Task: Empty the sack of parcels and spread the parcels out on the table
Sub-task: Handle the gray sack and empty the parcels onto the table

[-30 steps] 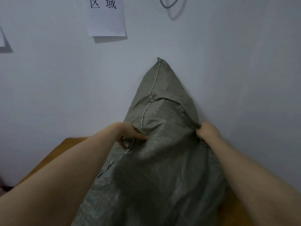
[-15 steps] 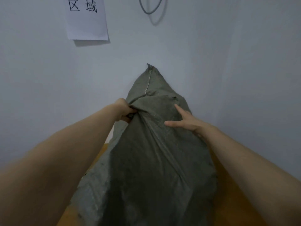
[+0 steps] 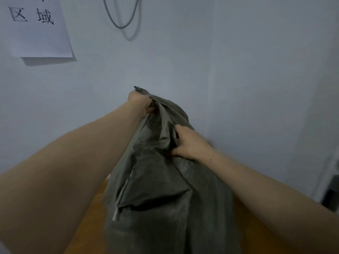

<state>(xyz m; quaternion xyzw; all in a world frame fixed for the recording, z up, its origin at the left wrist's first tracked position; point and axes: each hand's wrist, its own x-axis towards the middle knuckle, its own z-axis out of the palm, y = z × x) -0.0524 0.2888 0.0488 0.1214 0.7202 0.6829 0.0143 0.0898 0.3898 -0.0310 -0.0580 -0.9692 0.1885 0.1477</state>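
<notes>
A grey-green woven sack (image 3: 156,189) hangs upright in front of me, its lower part over the orange-brown table (image 3: 88,220). My left hand (image 3: 140,103) grips the sack's top corner, held high near the wall. Lower on the right side, my right hand (image 3: 187,142) clutches a fold of the fabric, fingers curled into it. The parcels are hidden; I cannot see any inside or below the sack.
A pale wall stands close behind the sack. A white paper sign (image 3: 38,28) with two characters hangs at the upper left, and a grey cable loop (image 3: 121,17) hangs beside it. A dark object (image 3: 332,195) shows at the right edge.
My left hand has climbed to the sack's top corner and lifted it. My right hand, which lay flat with straight fingers half a second ago, now clutches the fabric.
</notes>
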